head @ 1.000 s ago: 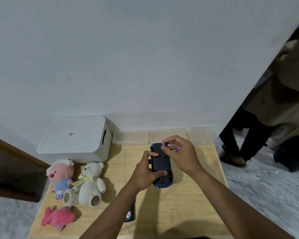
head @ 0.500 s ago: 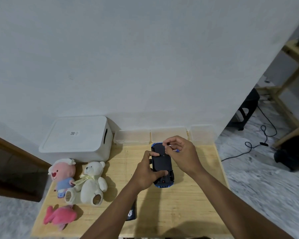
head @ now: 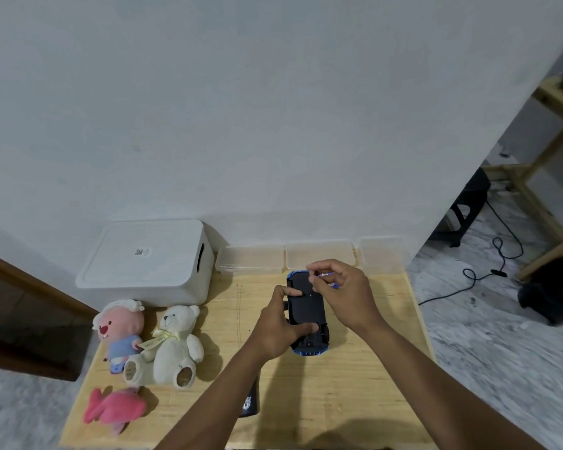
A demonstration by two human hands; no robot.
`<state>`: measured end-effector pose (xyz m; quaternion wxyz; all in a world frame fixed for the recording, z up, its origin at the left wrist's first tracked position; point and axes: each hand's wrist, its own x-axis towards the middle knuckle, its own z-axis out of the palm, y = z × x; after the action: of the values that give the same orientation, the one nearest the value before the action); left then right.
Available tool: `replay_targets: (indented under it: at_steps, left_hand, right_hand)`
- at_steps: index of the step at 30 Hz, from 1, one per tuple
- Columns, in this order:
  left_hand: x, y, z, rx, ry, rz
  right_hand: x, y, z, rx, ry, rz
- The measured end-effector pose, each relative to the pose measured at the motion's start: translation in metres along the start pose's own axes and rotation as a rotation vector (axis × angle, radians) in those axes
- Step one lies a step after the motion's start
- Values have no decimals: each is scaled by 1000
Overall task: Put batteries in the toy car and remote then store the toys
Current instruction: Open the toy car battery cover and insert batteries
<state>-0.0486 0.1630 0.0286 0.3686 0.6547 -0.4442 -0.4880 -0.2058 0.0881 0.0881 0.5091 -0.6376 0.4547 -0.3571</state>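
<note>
The toy car [head: 307, 311] is being gripped belly-up by the left hand [head: 277, 329], seemingly exposing its underside, while small batteries [head: 327, 278] are being pinched just above it by the right hand [head: 342, 292].

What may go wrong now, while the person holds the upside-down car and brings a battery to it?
1. The right hand pinches a small battery only at its fingertips above the toy car; it may slip and roll off the table.
2. The left hand steadies the car by its side only, so pressing may tip it.
3. The remote lies near the left forearm and might be nudged.
</note>
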Motion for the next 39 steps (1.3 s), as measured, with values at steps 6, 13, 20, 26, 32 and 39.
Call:
replay_targets:
  at_steps: [6,13,20,26,32,39]
  left_hand:
    - [1,0,0,1,3,4]
    - [0,-9,-8,-7,44,-32]
    - [-8,-28,-19,-39,51,-72]
    - [-15,-44,-23,-57,8,-101]
    - [-12,-43,-27,-62,-20,-101]
    - [-2,-34,-24,-82,-33,-81]
  right_hand:
    - [-1,1,1,-17,-26,11]
    - [14,26,-20,68,226,128]
    - [4,126,-4,-276,71,530]
    - [-7,154,14,-456,38,477]
    - [-14,126,16,-353,140,211]
    - [-17,88,22,-469,-247,-49]
